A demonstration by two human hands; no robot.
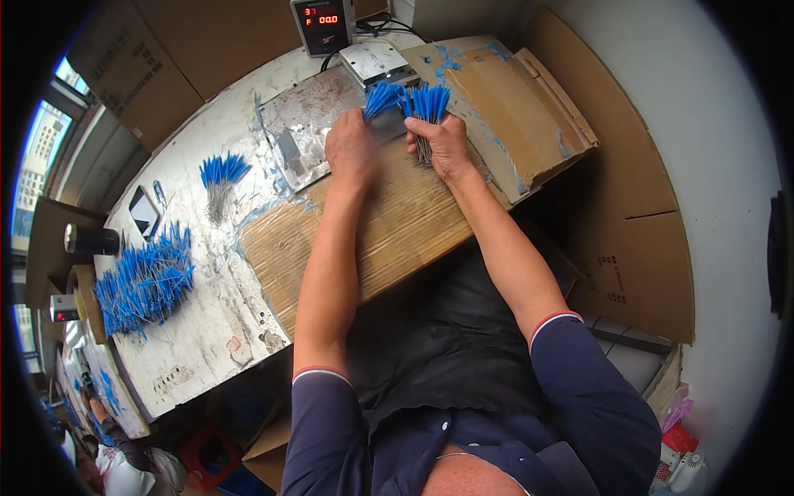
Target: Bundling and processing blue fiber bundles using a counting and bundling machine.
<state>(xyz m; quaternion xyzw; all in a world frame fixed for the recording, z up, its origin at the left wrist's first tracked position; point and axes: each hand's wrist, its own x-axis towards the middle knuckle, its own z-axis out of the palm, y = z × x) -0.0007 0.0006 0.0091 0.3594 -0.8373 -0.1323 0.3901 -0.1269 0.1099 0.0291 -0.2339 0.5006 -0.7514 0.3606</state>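
My right hand (442,147) is closed around an upright bundle of blue-tipped thin wires (430,104), whose grey stems stick out below the fist. Just to its left, my left hand (350,149) is closed too, its wrist side smeared by motion. A second bundle of blue-tipped wires (381,97) fans out from its fingertips, leaning to the right; its stems are mostly hidden. The two blue heads nearly touch. Both hands are above the near side of a scuffed metal plate (302,112) and a brown cardboard sheet (389,231).
Behind the hands stand a metal fixture (376,62) and a box with a red display (321,26). A cardboard box (517,107) lies at right. On the left are a small wire bundle (222,174), a large wire pile (145,281), a phone (143,212) and a dark cylinder (91,240).
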